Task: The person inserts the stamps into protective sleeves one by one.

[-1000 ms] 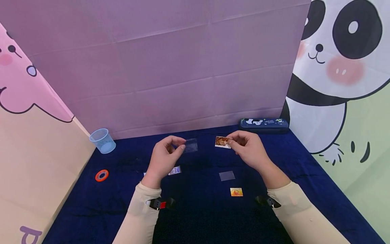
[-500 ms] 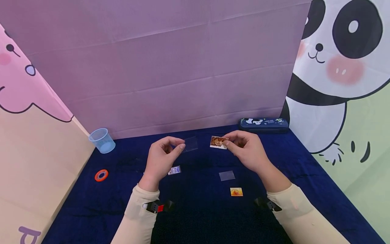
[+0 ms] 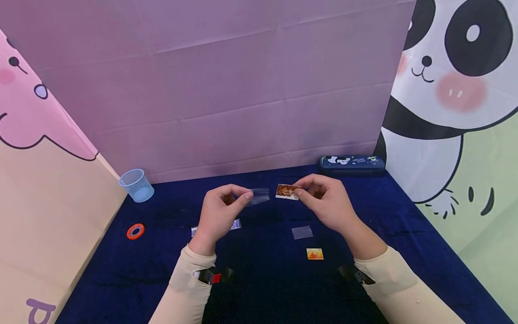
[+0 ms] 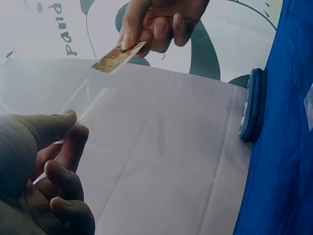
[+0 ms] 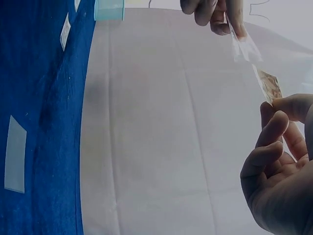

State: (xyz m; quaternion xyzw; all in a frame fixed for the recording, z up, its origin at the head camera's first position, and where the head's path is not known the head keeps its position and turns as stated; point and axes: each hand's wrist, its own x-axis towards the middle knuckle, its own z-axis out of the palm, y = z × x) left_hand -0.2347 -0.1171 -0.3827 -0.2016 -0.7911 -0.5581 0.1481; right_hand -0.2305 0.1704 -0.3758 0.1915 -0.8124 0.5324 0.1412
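Between thumb and forefinger, my left hand (image 3: 220,211) pinches a clear plastic sleeve (image 3: 260,196); in the left wrist view the sleeve (image 4: 88,100) spreads away from the fingertips, its far edge slightly parted. My right hand (image 3: 325,198) pinches a small picture card (image 3: 286,191) with a brown image and white border by its right edge. In the head view a narrow gap separates card and sleeve, both held up above the dark blue cloth. The right wrist view shows the card (image 5: 270,85) tilted, its upper end close to the sleeve (image 5: 246,48).
On the cloth lie a flat translucent sleeve (image 3: 302,232), a yellow-orange card (image 3: 314,254) and a blue-white card (image 3: 235,224) partly behind my left hand. At left are an orange ring (image 3: 135,231) and a blue cup (image 3: 136,185). A navy case (image 3: 351,165) stands at back right.
The picture card has moved left towards the sleeve in my right hand. My left hand has shifted slightly right and down, and the sleeve has tilted, narrowing the gap.
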